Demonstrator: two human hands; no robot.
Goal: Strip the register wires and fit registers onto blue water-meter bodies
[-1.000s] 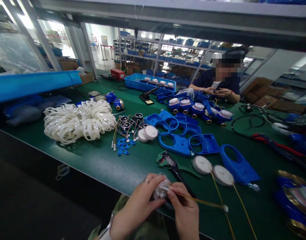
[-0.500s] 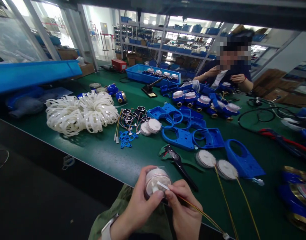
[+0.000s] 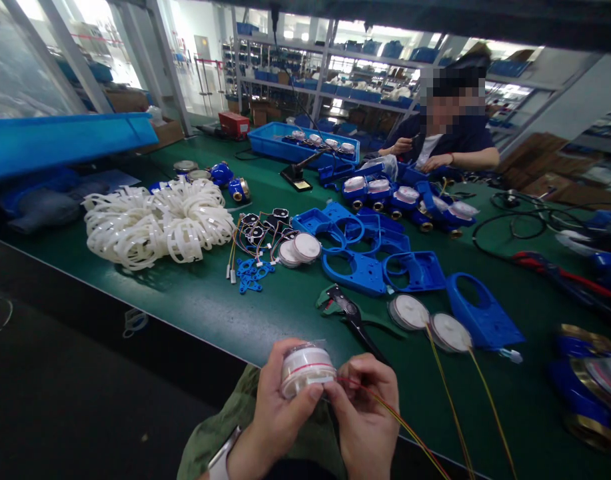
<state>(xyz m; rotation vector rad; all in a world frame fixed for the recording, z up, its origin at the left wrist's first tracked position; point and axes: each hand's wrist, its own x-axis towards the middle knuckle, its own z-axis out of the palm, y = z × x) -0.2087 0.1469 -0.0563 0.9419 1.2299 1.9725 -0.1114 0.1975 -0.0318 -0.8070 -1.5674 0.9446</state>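
Head view shows the left hand (image 3: 278,410) clamped round a white round unit (image 3: 309,363) with a red stripe, raised at the near edge of the green table (image 3: 205,300), while the right hand (image 3: 368,410) pinches a red-and-yellow lead (image 3: 401,420) close against the unit's side. Working the lead's end at the unit seems to be the step in hand, though fingers hide exactly where they meet; the next move appears to call for a firm left hold and fine right fingertip control, without tugging the lead.
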